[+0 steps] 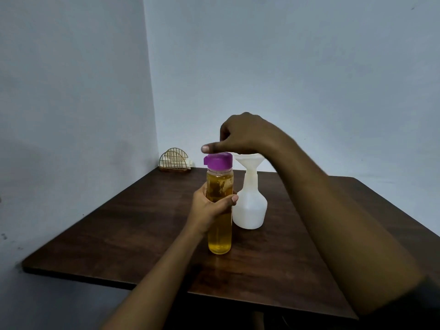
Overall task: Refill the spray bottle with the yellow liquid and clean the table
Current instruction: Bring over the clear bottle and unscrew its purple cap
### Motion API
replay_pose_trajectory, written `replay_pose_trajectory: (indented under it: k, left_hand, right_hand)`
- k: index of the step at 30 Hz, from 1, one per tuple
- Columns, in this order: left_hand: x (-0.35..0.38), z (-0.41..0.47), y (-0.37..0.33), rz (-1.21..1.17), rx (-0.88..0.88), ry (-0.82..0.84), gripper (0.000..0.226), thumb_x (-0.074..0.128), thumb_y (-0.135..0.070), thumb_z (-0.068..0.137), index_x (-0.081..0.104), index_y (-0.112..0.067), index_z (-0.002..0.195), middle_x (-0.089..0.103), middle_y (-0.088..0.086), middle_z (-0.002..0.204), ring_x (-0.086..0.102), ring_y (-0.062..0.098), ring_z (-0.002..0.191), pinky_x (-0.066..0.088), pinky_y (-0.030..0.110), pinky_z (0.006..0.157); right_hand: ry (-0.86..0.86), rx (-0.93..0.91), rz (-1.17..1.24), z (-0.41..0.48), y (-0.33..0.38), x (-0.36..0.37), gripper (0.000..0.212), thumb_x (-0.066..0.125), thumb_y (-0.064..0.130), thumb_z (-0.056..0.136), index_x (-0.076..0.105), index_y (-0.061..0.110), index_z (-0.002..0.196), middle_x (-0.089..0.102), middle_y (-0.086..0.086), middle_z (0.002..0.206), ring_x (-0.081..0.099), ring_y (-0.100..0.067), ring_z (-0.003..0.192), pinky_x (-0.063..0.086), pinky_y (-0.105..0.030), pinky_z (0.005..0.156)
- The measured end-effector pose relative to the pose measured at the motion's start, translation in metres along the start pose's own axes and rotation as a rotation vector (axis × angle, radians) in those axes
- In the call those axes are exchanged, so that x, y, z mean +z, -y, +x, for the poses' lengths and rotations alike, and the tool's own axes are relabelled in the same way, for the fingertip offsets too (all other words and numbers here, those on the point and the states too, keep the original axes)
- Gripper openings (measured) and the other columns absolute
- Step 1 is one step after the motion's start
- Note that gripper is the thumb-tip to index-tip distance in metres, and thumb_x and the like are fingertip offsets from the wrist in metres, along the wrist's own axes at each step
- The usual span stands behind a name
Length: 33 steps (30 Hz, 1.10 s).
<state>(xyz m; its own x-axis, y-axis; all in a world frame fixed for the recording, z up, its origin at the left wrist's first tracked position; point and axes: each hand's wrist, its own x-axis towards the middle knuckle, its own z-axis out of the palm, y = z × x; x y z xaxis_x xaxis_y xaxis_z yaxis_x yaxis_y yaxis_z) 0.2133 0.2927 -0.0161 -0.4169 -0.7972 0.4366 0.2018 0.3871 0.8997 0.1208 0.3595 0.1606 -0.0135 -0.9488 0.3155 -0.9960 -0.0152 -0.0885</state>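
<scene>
1. Head view: the left hand (212,207) grips the yellow-liquid bottle (219,236) round its middle, and the bottle stands upright on the table (119,222).
2. Just over the bottle's purple cap (218,160) hovers the right hand (247,136), fingers curled on nothing, thumb stretched across the cap; contact unclear.
3. Just right of the left hand stands the white spray bottle (250,206), with a white funnel (248,160) seated in its neck.
4. Beyond the hands, to their left, sits a gold wire holder (174,160).

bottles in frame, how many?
2. A purple-capped bottle of yellow liquid, gripped by the left hand; a white bottle with a funnel, standing on the table just right of it.
</scene>
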Motion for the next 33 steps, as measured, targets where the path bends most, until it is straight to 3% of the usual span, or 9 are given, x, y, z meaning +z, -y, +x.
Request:
replay_pose_trajectory:
  k: [3, 8, 11, 14, 18, 23, 26, 29, 33]
  left_hand:
    - [0.000, 0.000, -0.001, 0.007, 0.004, 0.003, 0.075, 0.076, -0.046, 0.051, 0.059, -0.004, 0.111, 0.070, 0.009, 0.096, 0.068, 0.021, 0.094, 0.055, 0.021, 0.067]
    - [0.000, 0.000, 0.000, 0.016, -0.004, 0.008, 0.061, 0.079, -0.041, 0.053, 0.061, -0.011, 0.104, 0.071, 0.004, 0.092, 0.069, 0.019, 0.091, 0.055, 0.020, 0.067]
    - [0.000, 0.000, 0.000, 0.012, -0.013, -0.002, 0.064, 0.077, -0.046, 0.049, 0.061, -0.014, 0.102, 0.071, 0.004, 0.094, 0.069, 0.019, 0.092, 0.055, 0.020, 0.067]
    - [0.000, 0.000, 0.000, 0.016, -0.009, 0.002, 0.065, 0.078, -0.045, 0.051, 0.061, -0.012, 0.105, 0.071, 0.005, 0.095, 0.068, 0.019, 0.093, 0.056, 0.020, 0.068]
    - [-0.001, 0.001, 0.001, 0.034, -0.006, -0.014, 0.079, 0.076, -0.049, 0.050, 0.059, -0.005, 0.113, 0.070, 0.010, 0.101, 0.068, 0.023, 0.098, 0.057, 0.032, 0.081]
    - [0.000, 0.000, 0.000, 0.023, -0.003, -0.001, 0.072, 0.075, -0.048, 0.049, 0.061, -0.008, 0.107, 0.071, 0.007, 0.095, 0.068, 0.022, 0.094, 0.057, 0.024, 0.072]
    - [0.001, 0.000, -0.001, 0.011, -0.014, -0.006, 0.073, 0.076, -0.048, 0.049, 0.060, -0.009, 0.109, 0.071, 0.007, 0.097, 0.069, 0.022, 0.095, 0.057, 0.025, 0.073]
    - [0.001, 0.000, -0.001, 0.017, -0.010, -0.009, 0.073, 0.077, -0.048, 0.049, 0.061, -0.009, 0.108, 0.071, 0.006, 0.096, 0.069, 0.021, 0.094, 0.057, 0.023, 0.072]
    - [0.001, -0.001, -0.001, 0.010, -0.009, -0.012, 0.068, 0.079, -0.043, 0.052, 0.061, -0.008, 0.107, 0.071, 0.006, 0.094, 0.069, 0.020, 0.092, 0.055, 0.019, 0.067]
  right_hand:
    - [0.052, -0.023, -0.064, 0.004, 0.006, 0.008, 0.060, 0.065, 0.064, 0.072, 0.068, 0.008, 0.094, 0.070, -0.007, 0.079, 0.063, -0.016, 0.061, 0.050, -0.025, 0.060]
    - [0.429, -0.152, 0.203, 0.000, -0.007, -0.013, 0.054, 0.066, 0.014, 0.086, 0.048, 0.025, 0.135, 0.049, 0.006, 0.140, 0.053, -0.014, 0.117, 0.049, -0.027, 0.090]
    - [0.387, -0.147, 0.306, -0.003, -0.011, -0.016, 0.061, 0.065, 0.030, 0.086, 0.039, 0.029, 0.141, 0.040, 0.006, 0.147, 0.047, -0.012, 0.124, 0.044, -0.029, 0.096]
    - [0.108, -0.012, 0.155, -0.003, 0.001, -0.011, 0.058, 0.064, 0.060, 0.075, 0.065, 0.013, 0.107, 0.070, -0.007, 0.103, 0.067, -0.015, 0.089, 0.056, -0.029, 0.073]
    - [0.047, 0.014, -0.106, -0.001, 0.013, 0.003, 0.055, 0.066, 0.067, 0.069, 0.060, 0.012, 0.066, 0.063, -0.001, 0.057, 0.064, -0.014, 0.054, 0.054, -0.028, 0.064]
    - [0.341, -0.084, 0.077, 0.000, 0.006, -0.012, 0.051, 0.072, 0.026, 0.081, 0.055, 0.018, 0.129, 0.058, -0.003, 0.130, 0.060, -0.019, 0.105, 0.057, -0.032, 0.081]
    - [0.360, -0.102, 0.182, -0.005, -0.001, -0.017, 0.070, 0.070, 0.036, 0.081, 0.037, 0.027, 0.142, 0.041, 0.004, 0.146, 0.048, -0.019, 0.124, 0.050, -0.034, 0.093]
    - [0.125, 0.002, 0.153, -0.007, 0.004, -0.013, 0.059, 0.065, 0.059, 0.075, 0.063, 0.012, 0.109, 0.068, -0.006, 0.105, 0.066, -0.017, 0.089, 0.053, -0.028, 0.070]
    - [0.008, 0.057, -0.147, -0.003, 0.017, 0.002, 0.063, 0.055, 0.076, 0.070, 0.050, 0.014, 0.058, 0.057, -0.001, 0.055, 0.059, -0.015, 0.059, 0.049, -0.028, 0.069]
